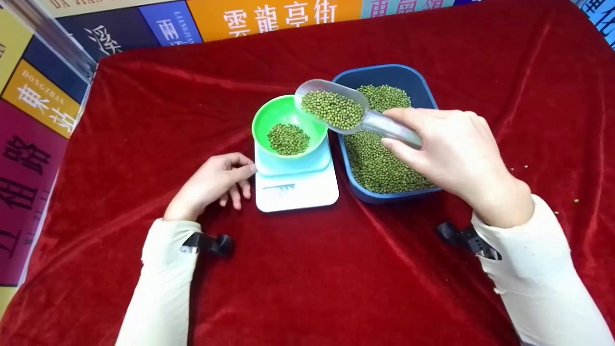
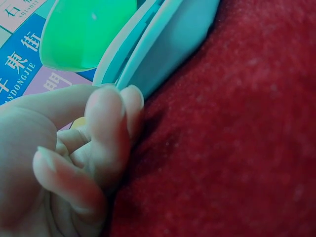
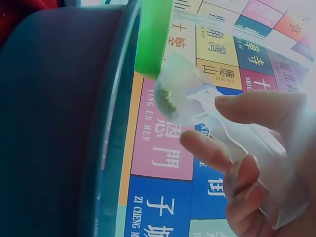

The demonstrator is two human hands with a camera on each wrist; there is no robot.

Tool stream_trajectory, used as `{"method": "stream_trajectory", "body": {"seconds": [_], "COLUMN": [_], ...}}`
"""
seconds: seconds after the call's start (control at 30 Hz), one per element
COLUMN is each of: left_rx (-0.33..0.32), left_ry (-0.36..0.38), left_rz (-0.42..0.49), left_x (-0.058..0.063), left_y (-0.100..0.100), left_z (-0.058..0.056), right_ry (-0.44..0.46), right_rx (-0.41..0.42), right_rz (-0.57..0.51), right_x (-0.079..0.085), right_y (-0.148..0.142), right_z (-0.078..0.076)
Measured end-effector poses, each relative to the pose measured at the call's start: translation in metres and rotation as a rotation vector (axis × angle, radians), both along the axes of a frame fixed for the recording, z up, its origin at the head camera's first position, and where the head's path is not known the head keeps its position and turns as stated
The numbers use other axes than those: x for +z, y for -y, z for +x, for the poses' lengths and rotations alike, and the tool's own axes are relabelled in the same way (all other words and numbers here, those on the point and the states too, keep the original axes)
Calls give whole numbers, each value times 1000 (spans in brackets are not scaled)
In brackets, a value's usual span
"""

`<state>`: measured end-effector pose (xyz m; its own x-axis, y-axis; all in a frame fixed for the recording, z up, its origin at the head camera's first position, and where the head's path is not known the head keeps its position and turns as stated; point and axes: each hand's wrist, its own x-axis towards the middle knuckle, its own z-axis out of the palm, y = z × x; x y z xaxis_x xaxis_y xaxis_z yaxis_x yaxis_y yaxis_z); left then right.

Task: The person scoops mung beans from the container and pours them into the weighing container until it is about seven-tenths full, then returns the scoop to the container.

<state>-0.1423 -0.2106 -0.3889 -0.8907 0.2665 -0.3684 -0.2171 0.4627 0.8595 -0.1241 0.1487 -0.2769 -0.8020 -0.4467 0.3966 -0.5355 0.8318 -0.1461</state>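
My right hand (image 1: 456, 149) grips the handle of a clear plastic scoop (image 1: 391, 129), its fingers curled round it in the right wrist view. Green mung beans (image 1: 334, 109) lie heaped in the scoop, which hangs over the right rim of a green bowl (image 1: 262, 127). A small pile of mung beans (image 1: 288, 139) sits in the bowl, on a white and pale blue kitchen scale (image 1: 314, 192). Beside the scale's left edge rests my left hand (image 1: 214, 180), fingers loosely bent, fingertips right at the edge in the left wrist view (image 2: 113, 123).
Right of the scale stands a dark blue tub (image 1: 423, 81) holding many more mung beans. A few loose beans (image 1: 526, 166) are scattered on the red cloth (image 1: 336, 288) at the right. Colourful panels with printed characters (image 1: 278, 19) border the cloth at the back and left.
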Motion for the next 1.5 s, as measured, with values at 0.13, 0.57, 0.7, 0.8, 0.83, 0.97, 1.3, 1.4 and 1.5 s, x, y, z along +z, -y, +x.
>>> {"method": "stream_trajectory", "body": {"seconds": [0.13, 0.57, 0.7, 0.8, 0.83, 0.97, 1.3, 1.4, 1.5], "left_rx": [-1, 1, 3, 3, 3, 1, 6, 6, 2], "left_ry": [-1, 2, 6, 7, 8, 8, 12, 12, 16], "left_rz": [0, 2, 5, 5, 6, 5, 12, 10, 2], "left_x": [1, 2, 2, 2, 2, 1, -1, -1, -1], "left_y": [1, 1, 2, 2, 2, 1, -1, -1, 0], "left_z": [-1, -1, -1, 0, 0, 0, -1, -1, -1], "right_ry": [3, 150, 129, 107, 98, 69, 30, 13, 4], "right_rx": [8, 29, 54, 82, 91, 118, 139, 149, 155], "right_rz": [-32, -88, -100, -108, -109, -106, -81, -88, -87], "right_x": [-2, -1, -2, -3, -3, -5, -9, -10, -11], "right_y": [5, 16, 18, 19, 20, 20, 25, 26, 28], "right_z": [0, 3, 4, 4, 4, 4, 3, 3, 3]}}
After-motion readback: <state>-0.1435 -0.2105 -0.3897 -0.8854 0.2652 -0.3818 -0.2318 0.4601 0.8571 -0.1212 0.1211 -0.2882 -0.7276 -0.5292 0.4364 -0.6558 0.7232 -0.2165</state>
